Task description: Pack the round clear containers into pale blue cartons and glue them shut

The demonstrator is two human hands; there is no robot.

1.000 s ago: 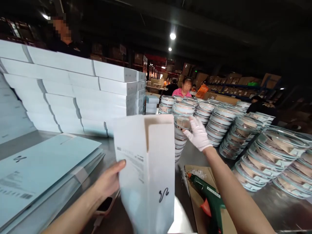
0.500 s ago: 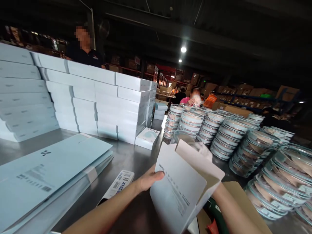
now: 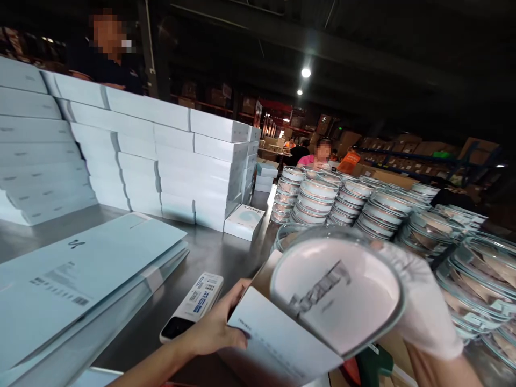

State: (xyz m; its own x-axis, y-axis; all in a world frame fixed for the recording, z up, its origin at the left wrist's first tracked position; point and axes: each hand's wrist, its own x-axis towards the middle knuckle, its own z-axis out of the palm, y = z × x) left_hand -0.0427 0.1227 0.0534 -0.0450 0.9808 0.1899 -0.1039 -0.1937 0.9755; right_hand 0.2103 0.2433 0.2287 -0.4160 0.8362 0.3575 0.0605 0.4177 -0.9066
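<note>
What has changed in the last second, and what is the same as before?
The gloved right hand left the stacks of containers with one round container, now tilted at the mouth of the open box. The box went from upright to lying low. The left hand kept its grip on it. The stacked white boxes stayed.

A single camera worn on the person's head looks forward and slightly down across the steel counter. It sits very close to the hands, which fill the lower edge of the view. Beyond them it takes in the stacked white boxes to the left and the dim warehouse behind.
</note>
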